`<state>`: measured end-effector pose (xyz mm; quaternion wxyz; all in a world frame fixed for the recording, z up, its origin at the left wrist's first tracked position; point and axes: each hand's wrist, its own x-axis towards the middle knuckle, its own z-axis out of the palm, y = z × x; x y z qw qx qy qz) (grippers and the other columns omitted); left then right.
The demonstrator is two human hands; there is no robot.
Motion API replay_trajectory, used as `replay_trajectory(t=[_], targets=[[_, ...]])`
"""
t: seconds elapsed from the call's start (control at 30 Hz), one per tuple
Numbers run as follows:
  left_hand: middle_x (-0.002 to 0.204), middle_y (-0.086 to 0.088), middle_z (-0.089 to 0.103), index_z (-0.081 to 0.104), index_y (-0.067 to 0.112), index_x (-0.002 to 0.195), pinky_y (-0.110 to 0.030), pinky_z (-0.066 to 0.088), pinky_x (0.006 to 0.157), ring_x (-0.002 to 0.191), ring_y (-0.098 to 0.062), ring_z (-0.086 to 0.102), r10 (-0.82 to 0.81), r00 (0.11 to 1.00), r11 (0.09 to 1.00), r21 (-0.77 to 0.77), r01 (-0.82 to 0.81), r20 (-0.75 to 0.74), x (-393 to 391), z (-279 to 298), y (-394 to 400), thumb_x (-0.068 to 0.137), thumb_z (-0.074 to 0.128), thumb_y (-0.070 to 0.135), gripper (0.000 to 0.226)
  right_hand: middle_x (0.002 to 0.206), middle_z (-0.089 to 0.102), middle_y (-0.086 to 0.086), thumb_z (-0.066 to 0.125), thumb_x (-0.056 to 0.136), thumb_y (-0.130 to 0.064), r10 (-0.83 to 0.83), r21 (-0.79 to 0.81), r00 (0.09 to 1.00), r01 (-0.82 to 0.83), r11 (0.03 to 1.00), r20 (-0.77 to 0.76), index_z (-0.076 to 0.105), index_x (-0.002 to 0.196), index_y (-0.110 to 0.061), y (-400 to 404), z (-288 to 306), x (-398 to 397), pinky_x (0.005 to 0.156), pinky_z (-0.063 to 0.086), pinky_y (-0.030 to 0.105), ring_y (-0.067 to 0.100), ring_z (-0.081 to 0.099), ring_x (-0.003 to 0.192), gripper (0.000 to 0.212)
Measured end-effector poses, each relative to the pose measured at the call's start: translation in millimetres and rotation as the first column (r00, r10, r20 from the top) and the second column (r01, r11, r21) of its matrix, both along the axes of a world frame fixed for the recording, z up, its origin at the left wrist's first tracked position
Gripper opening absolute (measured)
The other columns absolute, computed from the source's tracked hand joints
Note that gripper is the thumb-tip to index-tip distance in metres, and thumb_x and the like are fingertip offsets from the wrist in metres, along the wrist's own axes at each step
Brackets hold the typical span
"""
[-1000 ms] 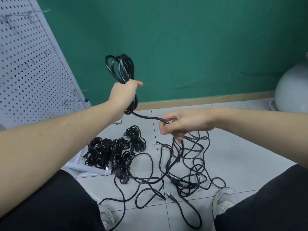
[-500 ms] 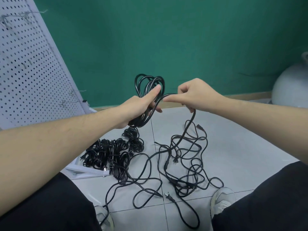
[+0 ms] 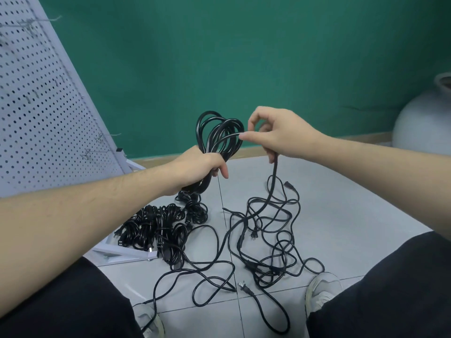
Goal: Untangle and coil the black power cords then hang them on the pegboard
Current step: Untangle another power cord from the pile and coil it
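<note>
The left hand [image 3: 200, 167] was wrapped around the waist of a half-made coil [image 3: 219, 135] of black power cord, its loops standing upright above the fist. The right hand [image 3: 280, 137], just beside the coil's right edge, pinched the running strand [image 3: 274, 176] between thumb and forefinger at the top of the loops, the other fingers curled round it lower down. From that hand the strand dropped almost straight down, then ran down and to the left into the loose tangle [image 3: 266, 240] on the floor [image 3: 353, 203] between the person's knees. So the uncoiled length lay below and slightly right of both hands, nearer the right one, its long axis running from the hands down toward the feet; the next loop would likely be drawn up along that line. Several finished bundles [image 3: 156, 228] lay on the floor to the left, at the foot of the pegboard [image 3: 44, 113], which leaned at the far left with a few bare hooks. No brand, label or writing could be read on any cord or plug.
</note>
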<state>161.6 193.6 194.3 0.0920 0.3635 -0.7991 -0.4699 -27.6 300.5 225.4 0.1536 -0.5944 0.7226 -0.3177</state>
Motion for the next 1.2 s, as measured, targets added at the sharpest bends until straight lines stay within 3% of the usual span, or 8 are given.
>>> replay_trajectory(t=[0.13, 0.3, 0.4, 0.5, 0.7, 0.97, 1.07, 1.2], targets=[[0.075, 0.001, 0.059, 0.072, 0.015, 0.066, -0.022, 0.034, 0.047, 0.059, -0.014, 0.048, -0.027, 1.0, 1.0, 0.009, 0.027, -0.002, -1.4, 1.1, 4.2, 0.077, 0.065, 0.025, 0.016, 0.054, 0.066, 0.005, 0.063, 0.085, -0.068, -0.169, 0.131, 0.983, 0.178, 0.975, -0.076, 0.054, 0.068, -0.012, -3.8, 2.2, 2.5, 0.06, 0.046, 0.026, 0.019, 0.061, 0.051, 0.059], [0.071, 0.003, 0.063, 0.076, 0.016, 0.069, -0.027, 0.037, 0.051, 0.054, -0.013, 0.047, -0.044, 0.998, 0.992, 0.113, 0.049, -0.051, -0.1, 1.7, 8.8, 0.065, 0.054, 0.029, 0.026, 0.066, 0.042, -0.007, 0.061, 0.101, -0.032, 0.037, -0.074, 0.812, 0.007, 0.997, 0.583, 0.047, 0.072, -0.022, -9.4, 1.1, 1.4, 0.064, 0.03, 0.027, 0.012, 0.034, 0.062, 0.034], [0.066, -0.003, 0.056, 0.073, 0.014, 0.067, -0.03, 0.038, 0.057, 0.054, -0.017, 0.043, -0.029, 0.989, 0.975, 0.216, 0.06, -0.147, -0.9, -0.3, 10.7, 0.062, 0.052, 0.028, 0.026, 0.081, 0.055, -0.012, 0.057, 0.102, -0.036, -0.015, -0.123, 0.829, 0.102, 0.987, 0.56, 0.051, 0.077, -0.026, -12.1, 0.2, 14.3, 0.077, 0.04, 0.03, 0.009, 0.049, 0.081, 0.027], [0.096, -0.011, 0.065, 0.068, 0.011, 0.066, -0.03, 0.04, 0.055, 0.061, -0.019, 0.043, -0.039, 0.969, 0.949, 0.294, 0.112, -0.243, -4.4, -2.3, 16.6, 0.062, 0.05, 0.022, 0.021, 0.094, 0.056, -0.005, 0.054, 0.102, -0.044, -0.057, -0.141, 0.817, 0.167, 0.976, 0.574, 0.051, 0.083, -0.028, -13.6, -3.1, 29.3, 0.094, 0.051, 0.047, 0.014, 0.054, 0.088, 0.025], [0.068, -0.007, 0.053, 0.061, 0.012, 0.064, -0.03, 0.043, 0.055, 0.06, -0.018, 0.047, -0.092, 0.962, 0.916, 0.357, 0.184, -0.259, -4.4, -1.4, 21.8, 0.062, 0.044, 0.017, 0.017, 0.106, 0.071, 0.007, 0.054, 0.103, -0.041, 0.0, -0.091, 0.62, 0.115, 0.989, 0.785, 0.04, 0.131, -0.028, -9.3, -2.1, 38.0, 0.079, 0.06, 0.044, 0.026, 0.075, 0.079, 0.034], [0.109, -0.016, 0.076, 0.062, 0.005, 0.073, -0.016, 0.045, 0.053, 0.076, -0.013, 0.068, -0.149, 0.94, 0.899, 0.354, 0.258, -0.307, -6.3, 3.9, 26.1, 0.079, 0.036, 0.002, 0.027, 0.073, 0.049, 0.002, 0.061, 0.101, -0.031, 0.017, -0.153, 0.493, 0.236, 0.96, 0.87, 0.057, 0.107, -0.02, -17.2, -1.5, 46.0, 0.052, 0.043, 0.028, 0.013, 0.043, 0.052, 0.013], [0.109, -0.022, 0.074, 0.072, 0.007, 0.078, -0.036, 0.057, 0.088, 0.104, -0.035, 0.072, -0.173, 0.917, 0.803, 0.488, 0.342, -0.358, -7.3, 6.6, 28.0, 0.064, 0.048, 0.009, 0.028, 0.069, 0.043, 0.001, 0.061, 0.101, -0.032, 0.038, -0.179, 0.48, 0.251, 0.951, 0.876, 0.055, 0.104, -0.022, -19.2, 1.2, 46.6, 0.046, 0.031, 0.024, 0.01, 0.033, 0.047, 0.012], [0.082, -0.014, 0.057, 0.075, 0.01, 0.083, -0.054, 0.057, 0.085, 0.069, -0.033, 0.062, -0.174, 0.905, 0.728, 0.568, 0.384, -0.389, -10.1, 9.1, 33.6, 0.055, 0.059, 0.014, 0.032, 0.065, 0.042, -0.001, 0.059, 0.101, -0.034, 0.04, -0.18, 0.468, 0.257, 0.949, 0.883, 0.055, 0.107, -0.021, -19.0, 4.0, 46.7, 0.045, 0.026, 0.022, 0.009, 0.029, 0.046, 0.014]])
